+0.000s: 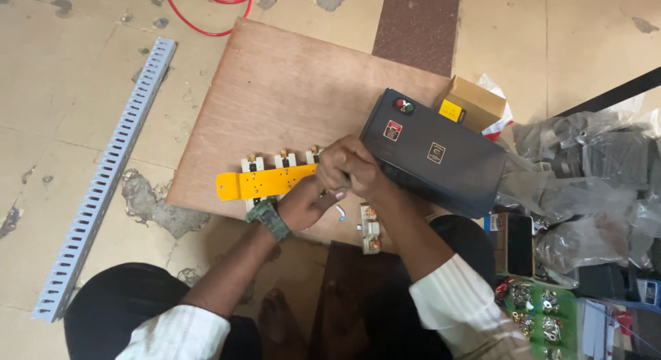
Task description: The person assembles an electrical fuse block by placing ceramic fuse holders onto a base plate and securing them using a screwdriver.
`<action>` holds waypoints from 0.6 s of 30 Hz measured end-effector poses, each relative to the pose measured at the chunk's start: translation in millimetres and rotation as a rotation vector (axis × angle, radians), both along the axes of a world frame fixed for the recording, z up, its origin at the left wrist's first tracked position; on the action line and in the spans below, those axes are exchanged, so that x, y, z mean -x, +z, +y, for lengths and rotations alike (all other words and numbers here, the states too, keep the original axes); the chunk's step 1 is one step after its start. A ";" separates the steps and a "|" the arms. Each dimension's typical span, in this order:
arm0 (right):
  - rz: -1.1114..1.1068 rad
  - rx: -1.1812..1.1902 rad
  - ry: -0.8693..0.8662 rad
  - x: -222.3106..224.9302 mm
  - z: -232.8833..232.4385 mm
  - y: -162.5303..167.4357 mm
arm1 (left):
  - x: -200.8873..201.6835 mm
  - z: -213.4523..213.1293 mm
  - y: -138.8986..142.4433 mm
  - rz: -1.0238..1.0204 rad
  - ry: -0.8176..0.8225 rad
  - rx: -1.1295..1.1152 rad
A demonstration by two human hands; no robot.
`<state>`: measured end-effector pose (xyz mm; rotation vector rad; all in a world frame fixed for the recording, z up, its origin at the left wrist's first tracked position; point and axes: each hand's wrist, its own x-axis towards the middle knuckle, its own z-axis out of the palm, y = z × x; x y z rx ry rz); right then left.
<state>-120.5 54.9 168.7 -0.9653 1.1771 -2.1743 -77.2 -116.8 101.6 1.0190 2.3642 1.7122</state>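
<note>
The person sits on the floor and works over a wooden board (275, 98). Both hands meet at the right end of a yellow plate (265, 183), which lies across three white blocks with brass screws (283, 158). The right hand (351, 167) is closed like a fist over this end; what is inside it I cannot tell. The left hand (310, 203), with a green watch (268, 219), is curled under it and supports the plate. The three blocks seem already joined to the plate. One more white block (370, 229) lies loose near the knees, so some mounting probably remains. A dark box (441, 157) waits beside, and a grey slotted duct (103, 181) lies well apart.
</note>
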 end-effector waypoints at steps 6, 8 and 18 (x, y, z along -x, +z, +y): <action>0.468 -0.614 -0.876 -53.6 -35.2 35.3 | 2.3 10.3 -16.3 0.036 0.292 0.067; 0.868 -0.600 -1.162 -78.1 -52.1 37.6 | 4.4 18.5 -20.8 0.067 0.385 0.083; -0.028 -0.083 0.032 4.6 5.7 -1.5 | -0.8 4.6 -14.9 0.143 0.033 0.057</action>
